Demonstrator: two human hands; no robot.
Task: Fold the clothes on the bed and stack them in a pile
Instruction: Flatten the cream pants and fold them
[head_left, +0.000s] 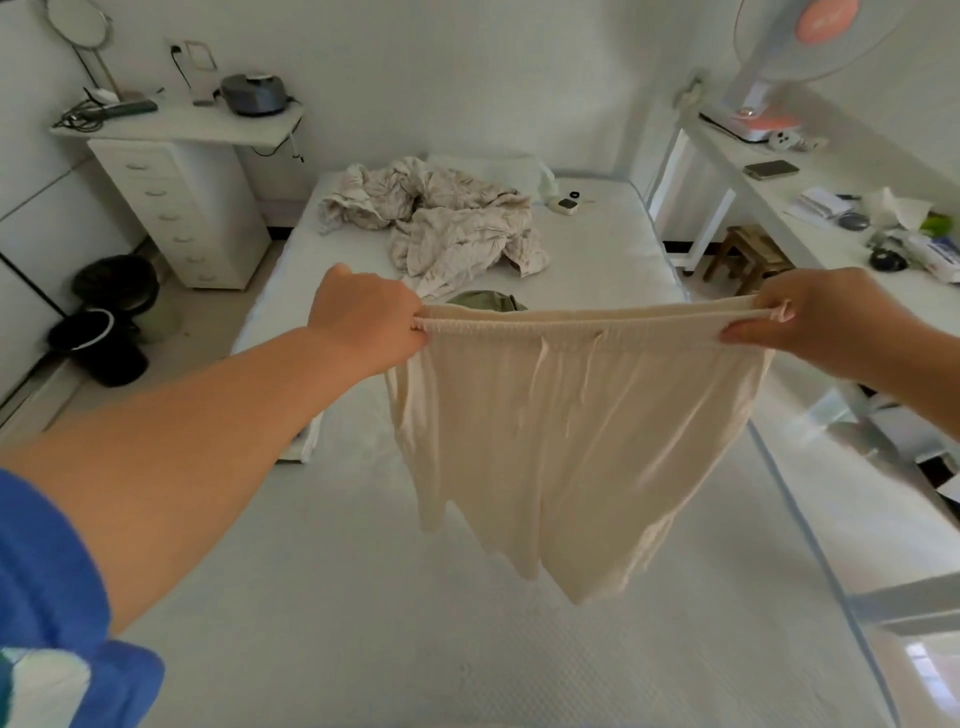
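A pair of cream shorts with an elastic waistband and drawstring hangs in the air above the white bed. My left hand grips the left end of the waistband. My right hand pinches the right end, so the band is stretched flat between them. The legs dangle clear of the mattress. Behind the shorts a green garment lies on the bed, mostly hidden. A crumpled floral-print cloth is heaped near the head of the bed.
A white pillow and a small white device lie at the bed's head. A drawer unit and black bins stand left. A cluttered desk, fan and wooden stool stand right.
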